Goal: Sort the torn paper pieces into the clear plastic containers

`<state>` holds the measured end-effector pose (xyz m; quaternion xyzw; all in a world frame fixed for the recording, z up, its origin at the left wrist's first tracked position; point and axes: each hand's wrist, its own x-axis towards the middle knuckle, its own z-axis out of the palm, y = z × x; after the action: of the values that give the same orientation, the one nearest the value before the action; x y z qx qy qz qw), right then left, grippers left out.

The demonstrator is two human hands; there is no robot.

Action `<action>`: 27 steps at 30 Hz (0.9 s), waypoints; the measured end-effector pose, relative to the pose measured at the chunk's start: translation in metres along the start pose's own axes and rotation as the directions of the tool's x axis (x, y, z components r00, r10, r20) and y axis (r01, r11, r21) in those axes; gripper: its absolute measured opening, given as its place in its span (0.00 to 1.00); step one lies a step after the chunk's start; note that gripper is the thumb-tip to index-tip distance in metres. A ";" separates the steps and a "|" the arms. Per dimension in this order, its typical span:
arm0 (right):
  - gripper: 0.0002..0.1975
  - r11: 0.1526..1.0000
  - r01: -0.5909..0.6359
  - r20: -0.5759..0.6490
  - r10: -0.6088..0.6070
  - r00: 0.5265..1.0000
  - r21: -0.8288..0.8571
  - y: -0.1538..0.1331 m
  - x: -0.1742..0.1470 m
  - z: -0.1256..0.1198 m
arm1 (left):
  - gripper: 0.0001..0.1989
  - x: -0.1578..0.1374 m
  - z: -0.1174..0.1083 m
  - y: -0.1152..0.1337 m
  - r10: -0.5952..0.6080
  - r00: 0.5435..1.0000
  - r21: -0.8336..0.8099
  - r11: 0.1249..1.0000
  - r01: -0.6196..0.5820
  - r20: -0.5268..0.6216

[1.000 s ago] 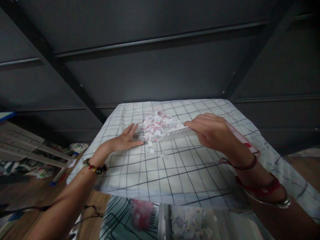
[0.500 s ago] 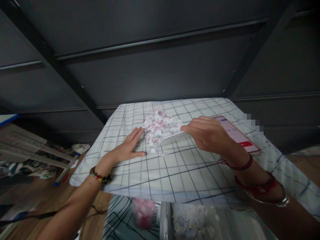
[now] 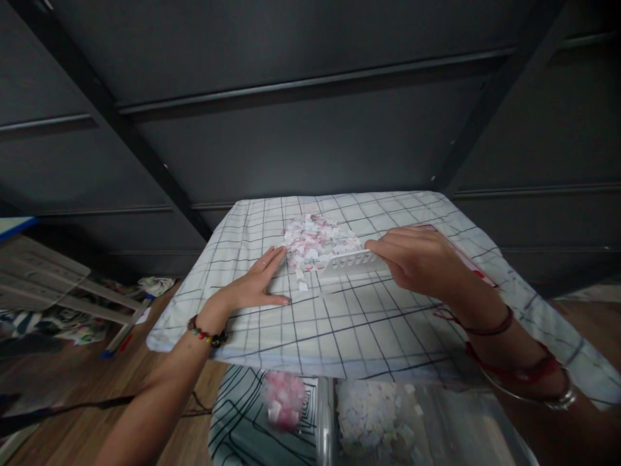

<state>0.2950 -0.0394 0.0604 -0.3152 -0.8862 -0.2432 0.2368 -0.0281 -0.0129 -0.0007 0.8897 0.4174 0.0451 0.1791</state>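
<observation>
Paper scraps (image 3: pixel 317 239) heaped at centre of frame

From where I stand, the heap lies on the check-covered worktop (image 3: pixel 349 336). Right of centre, the right hand (image 3: pixel 418 262) is closed on one end of a white slotted strip (image 3: pixel 350 262), raised on edge along the heap's lower-right side. Left of centre, the left hand (image 3: pixel 253 283) is spread open, holding nothing, fingertips at the heap's left edge. Lower centre: a clear container (image 3: pixel 326 421) with further scraps (image 3: pixel 371 411).

Right of centre, the right hand (image 3: pixel 414 262) grips a slotted white scraper (image 3: pixel 354 261) against paper scraps (image 3: pixel 317 238). Left of centre, the left hand (image 3: pixel 255 283) spreads on gridded cloth (image 3: pixel 310 336). Bottom centre, a box (image 3: pixel 326 421) holds scraps; dark panels (image 3: pixel 310 142) fill the top.
</observation>
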 end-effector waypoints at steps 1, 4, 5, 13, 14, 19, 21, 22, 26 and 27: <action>0.13 1.000 -0.004 0.031 0.004 1.000 -0.026 -0.007 -0.001 -0.004 | 0.53 0.000 0.000 0.000 0.008 1.000 0.003 1.000 -0.008 0.006; 0.14 0.999 0.029 -0.002 -0.029 1.000 -0.016 -0.032 -0.010 -0.019 | 0.54 -0.002 0.002 -0.001 0.015 0.999 0.006 1.000 -0.015 0.028; 0.14 0.999 0.035 -0.025 -0.035 0.999 0.015 -0.040 -0.013 -0.024 | 0.55 -0.002 0.002 -0.001 0.009 0.999 0.007 1.000 -0.009 0.036; 0.13 0.981 -0.139 0.010 0.142 0.990 -0.133 -0.082 -0.029 -0.041 | 0.54 -0.024 0.005 -0.004 0.014 0.999 0.063 0.998 -0.017 0.050; 0.13 0.982 -0.137 0.027 0.142 0.990 -0.132 -0.087 -0.028 -0.042 | 0.54 -0.029 0.005 -0.005 0.014 0.998 0.072 0.997 -0.018 0.054; 0.15 0.994 -0.112 0.054 0.113 0.992 -0.019 -0.118 -0.016 -0.049 | 0.51 -0.061 0.005 -0.005 -0.023 0.997 0.103 0.995 0.016 0.067; 0.15 0.994 -0.099 0.041 0.098 0.994 0.037 -0.128 -0.008 -0.053 | 0.50 -0.070 0.005 -0.004 -0.029 0.997 0.108 0.994 0.021 0.069; 0.14 0.994 -0.088 0.036 0.086 0.996 0.062 -0.133 -0.005 -0.054 | 0.50 -0.074 0.005 -0.003 -0.028 0.998 0.111 0.994 0.021 0.064; 0.13 0.994 -0.040 0.028 0.037 0.999 0.106 -0.147 0.008 -0.059 | 0.50 -0.083 0.006 -0.003 -0.018 0.999 0.098 0.995 0.013 0.050; 0.13 0.993 -0.032 0.030 0.029 0.999 0.117 -0.150 0.010 -0.060 | 0.50 -0.084 0.006 -0.004 -0.015 0.999 0.092 0.996 0.010 0.052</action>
<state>0.2029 -0.1717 0.0700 -0.3176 -0.8974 -0.1825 0.2460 -0.0838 -0.0757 -0.0019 0.8952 0.4198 0.0014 0.1495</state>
